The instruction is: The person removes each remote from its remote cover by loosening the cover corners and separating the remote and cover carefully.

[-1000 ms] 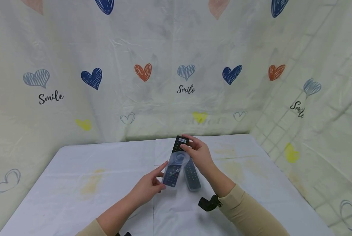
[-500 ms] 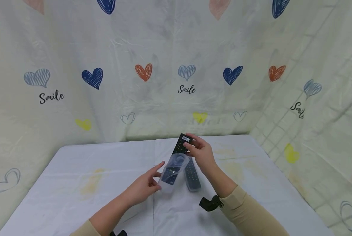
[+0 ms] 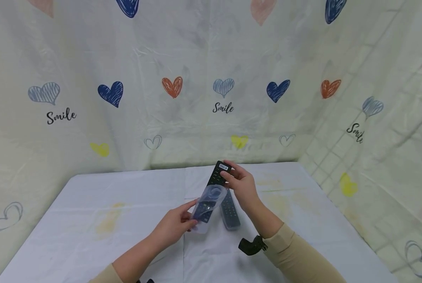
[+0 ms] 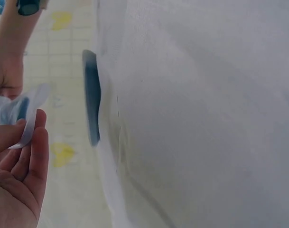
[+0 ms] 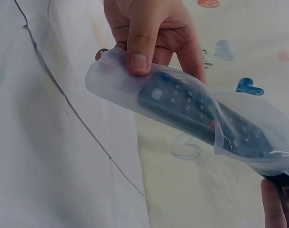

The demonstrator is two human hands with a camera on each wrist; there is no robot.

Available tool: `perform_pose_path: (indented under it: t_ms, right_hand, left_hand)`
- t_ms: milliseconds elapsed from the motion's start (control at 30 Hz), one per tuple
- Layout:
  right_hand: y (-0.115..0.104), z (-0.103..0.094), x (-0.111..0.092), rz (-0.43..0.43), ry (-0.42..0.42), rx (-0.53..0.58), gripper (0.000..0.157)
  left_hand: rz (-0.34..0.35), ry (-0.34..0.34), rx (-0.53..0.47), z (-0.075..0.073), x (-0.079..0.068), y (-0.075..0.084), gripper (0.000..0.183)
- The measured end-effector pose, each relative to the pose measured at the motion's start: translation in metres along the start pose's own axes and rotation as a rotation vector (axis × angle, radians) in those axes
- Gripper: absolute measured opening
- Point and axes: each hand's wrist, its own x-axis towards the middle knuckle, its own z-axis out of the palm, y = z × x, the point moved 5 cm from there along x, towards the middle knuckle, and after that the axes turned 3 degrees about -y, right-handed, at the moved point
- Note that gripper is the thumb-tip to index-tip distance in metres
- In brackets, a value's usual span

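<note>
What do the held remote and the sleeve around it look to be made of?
Remote: likely hard plastic, black; its straight-edged body looks rigid, though matte or glossy is hard to tell.
Sleeve: probably silicone or soft plastic, smooth and translucent; its mouth flares and folds, and the remote shows through.

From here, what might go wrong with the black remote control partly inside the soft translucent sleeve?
The soft translucent sleeve might slip: the left hand pinches it near its lower end. Its flared mouth could fold or snag against the long black remote control. The right hand holds the remote's top, so a loosened grip may drop it.
</note>
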Motion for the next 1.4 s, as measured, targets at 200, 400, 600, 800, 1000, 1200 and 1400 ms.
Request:
perform_pose_path:
  t_ms: [200, 400, 600, 800, 1000, 1200, 1400]
  right_hand:
    - [-0.002, -0.006, 0.002, -0.029, 0.010, 0.043, 0.044]
    - [-0.003, -0.003, 0.002, -0.006, -0.014, 0.003, 0.046]
    - [-0.005, 0.005, -0.001, -0.014, -0.034, -0.039, 0.044]
    - [-0.005, 0.010, -0.002, -0.025, -0.038, -0.022, 0.041]
    - [-0.001, 0.012, -0.003, -0.022, -0.048, -0.053, 0.043]
    - [-0.001, 0.013, -0.004, -0.018, -0.064, -0.071, 0.041]
    - [-0.001, 0.013, -0.004, -0.009, -0.071, -0.099, 0.042]
  left_hand:
    - [-0.001, -0.039, 0.013, -0.001, 0.000, -0.002, 0.068]
    - [0.036, 0.003, 0.077, -0.006, 0.000, -0.002, 0.074]
    - [0.173, 0.264, 0.183, -0.018, -0.004, 0.032, 0.050]
    - [0.328, 0.382, 0.428, -0.012, -0.001, 0.071, 0.023]
    - [0.325, 0.417, 0.510, -0.006, 0.004, 0.078, 0.020]
    - [0.385, 0.442, 0.560, -0.007, 0.005, 0.077, 0.009]
    - [0.407, 0.455, 0.564, -0.007, 0.005, 0.079, 0.003]
